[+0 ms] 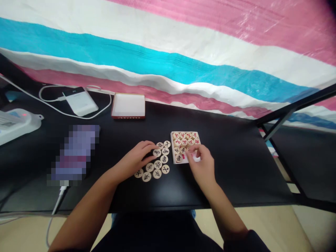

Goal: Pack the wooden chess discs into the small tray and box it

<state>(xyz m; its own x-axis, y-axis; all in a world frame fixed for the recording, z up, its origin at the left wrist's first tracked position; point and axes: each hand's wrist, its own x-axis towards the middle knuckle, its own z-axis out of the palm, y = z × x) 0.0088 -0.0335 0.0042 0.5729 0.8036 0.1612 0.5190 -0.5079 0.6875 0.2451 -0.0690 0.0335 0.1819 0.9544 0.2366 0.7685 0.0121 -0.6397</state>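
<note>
My left hand (133,160) lies curled over a loose group of round wooden xiangqi pieces with black characters (158,164), its fingertips on the pieces nearest the tray. To the right, a shallow wooden box tray (172,148) holds rows of similar pieces with red characters (184,142). My right hand (202,162) pinches at the tray's lower right corner, thumb and forefinger closed on a piece that is mostly hidden. That hand also covers part of the tray.
All this lies on a black tabletop (231,168). Behind stand a white-lined box lid (128,105) and a white device with a cable (80,101). A pixelated object (75,154) lies left, a power strip (15,124) at the edge, and striped cloth (157,52) beyond.
</note>
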